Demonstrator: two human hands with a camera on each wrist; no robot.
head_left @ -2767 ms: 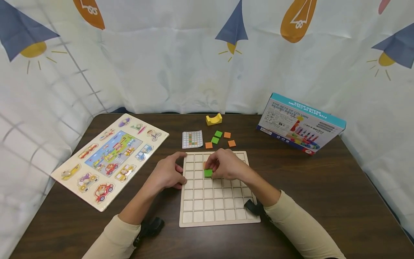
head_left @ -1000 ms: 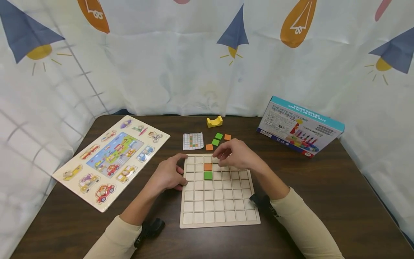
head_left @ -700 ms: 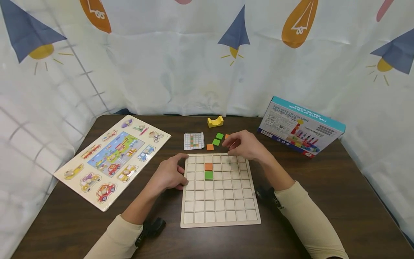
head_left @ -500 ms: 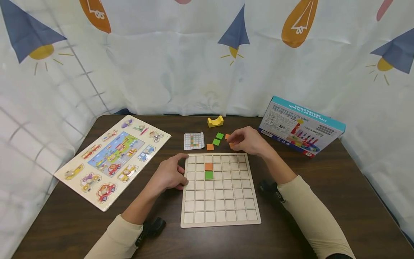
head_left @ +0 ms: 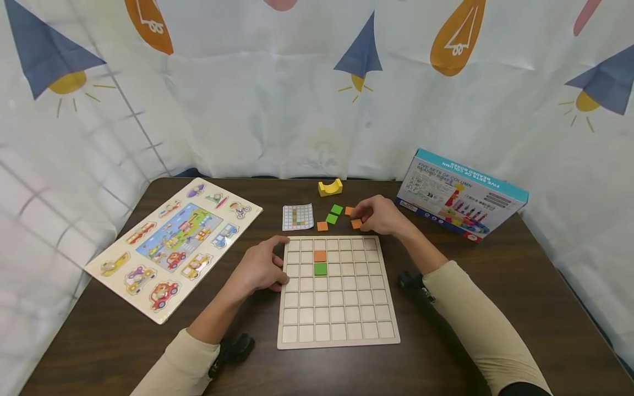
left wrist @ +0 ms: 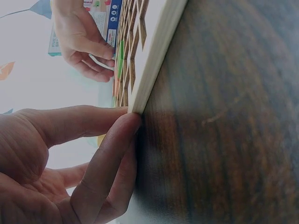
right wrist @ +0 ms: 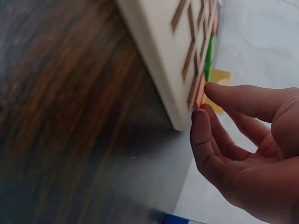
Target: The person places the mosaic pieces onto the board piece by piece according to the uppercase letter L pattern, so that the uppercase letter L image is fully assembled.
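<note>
In the head view, a pale wooden grid board [head_left: 339, 316] lies on the table. One orange tile [head_left: 320, 256] and one green tile [head_left: 320, 269] sit in neighbouring cells of its third column. My left hand [head_left: 258, 268] holds the board's left edge; the left wrist view has thumb and finger meeting at that edge. Beyond the board's far right corner, my right hand [head_left: 380, 215] pinches a loose orange tile [head_left: 356, 224] between thumb and finger. In the right wrist view, that tile shows as an orange strip [right wrist: 200, 94] between the fingertips.
Loose orange tiles [head_left: 322, 226] and green tiles [head_left: 332, 219] lie behind the board, beside a small pattern card [head_left: 298, 217]. A yellow curved block [head_left: 329, 187] stands farther back. The vehicle puzzle board [head_left: 143, 231] is at left, a toy box [head_left: 462, 192] at right.
My right hand has left the green tile in its cell and moved away and right to the loose orange tile, with fingers closing at it. My left hand stays at the board's edge.
</note>
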